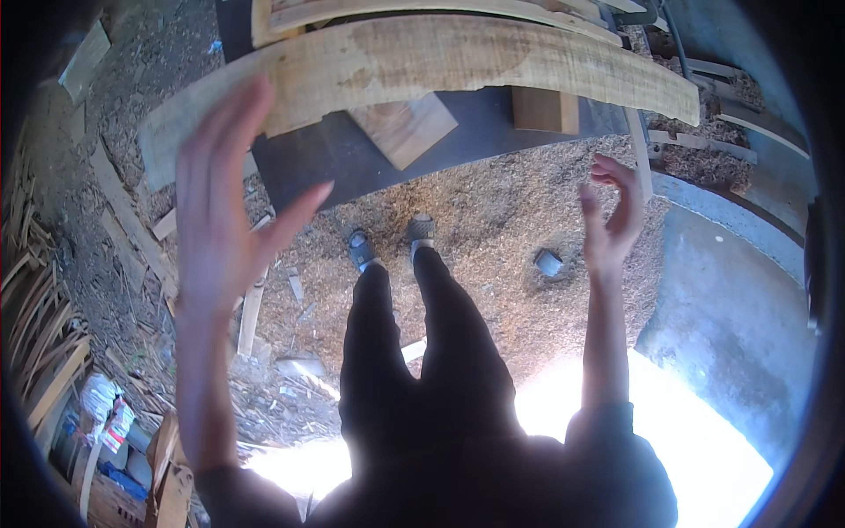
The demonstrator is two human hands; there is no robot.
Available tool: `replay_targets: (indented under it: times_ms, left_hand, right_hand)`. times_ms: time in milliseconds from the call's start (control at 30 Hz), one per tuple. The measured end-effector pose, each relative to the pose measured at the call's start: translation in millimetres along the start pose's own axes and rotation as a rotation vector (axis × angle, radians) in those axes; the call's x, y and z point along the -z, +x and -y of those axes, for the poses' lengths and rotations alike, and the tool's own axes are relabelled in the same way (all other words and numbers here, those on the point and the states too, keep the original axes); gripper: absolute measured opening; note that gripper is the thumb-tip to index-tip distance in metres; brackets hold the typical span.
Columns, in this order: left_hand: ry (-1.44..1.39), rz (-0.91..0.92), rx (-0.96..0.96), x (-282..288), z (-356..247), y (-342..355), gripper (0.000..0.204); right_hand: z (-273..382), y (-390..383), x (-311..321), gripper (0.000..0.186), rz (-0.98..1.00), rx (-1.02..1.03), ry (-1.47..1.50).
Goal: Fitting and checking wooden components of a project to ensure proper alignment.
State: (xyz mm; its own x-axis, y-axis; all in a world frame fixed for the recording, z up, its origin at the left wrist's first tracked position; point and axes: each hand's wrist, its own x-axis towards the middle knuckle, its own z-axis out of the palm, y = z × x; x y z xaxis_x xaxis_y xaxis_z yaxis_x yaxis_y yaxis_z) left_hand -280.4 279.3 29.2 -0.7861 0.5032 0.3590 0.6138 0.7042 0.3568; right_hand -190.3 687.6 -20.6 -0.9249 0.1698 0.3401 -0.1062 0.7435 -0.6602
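Observation:
A long pale wooden plank (458, 55) with a rough near edge lies across the dark tabletop (308, 163), its ends reaching out past the sides. My left hand (224, 189) is raised over the plank's left part, fingers stretched and thumb spread wide; whether it touches the wood I cannot tell. Well short of the plank's right part hovers my right hand (613, 216), fingers loosely curled, thumb apart, with nothing in it. Partly under the plank sit a flat square-cornered wood piece (405, 132) and a thicker brown wood block (547, 110).
More boards (458, 9) lie behind the plank. Sawdust (493, 202) covers the floor around my feet, with a small grey object (547, 262) to the right. Wood strips (44, 334) are heaped at the far left. A concrete slab (731, 299) stands at the right.

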Motion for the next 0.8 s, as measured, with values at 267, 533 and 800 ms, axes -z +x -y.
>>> replay_targets:
  times_ms: [267, 533, 800]
  left_hand:
    - [-0.248, 0.168, 0.437, -59, 37, -90, 0.102]
    - [-0.203, 0.687, 0.626, -83, 118, -44, 0.134]
    - [-0.220, 0.100, 0.135, -83, 158, -78, 0.115]
  right_hand:
    - [-95, 68, -26, 0.137, 0.417, 0.074, -0.214]
    - [-161, 86, -18, 0.116, 0.718, -0.194, -0.147]
    - [-112, 77, -45, 0.105, 0.858, -0.007, 0.007]
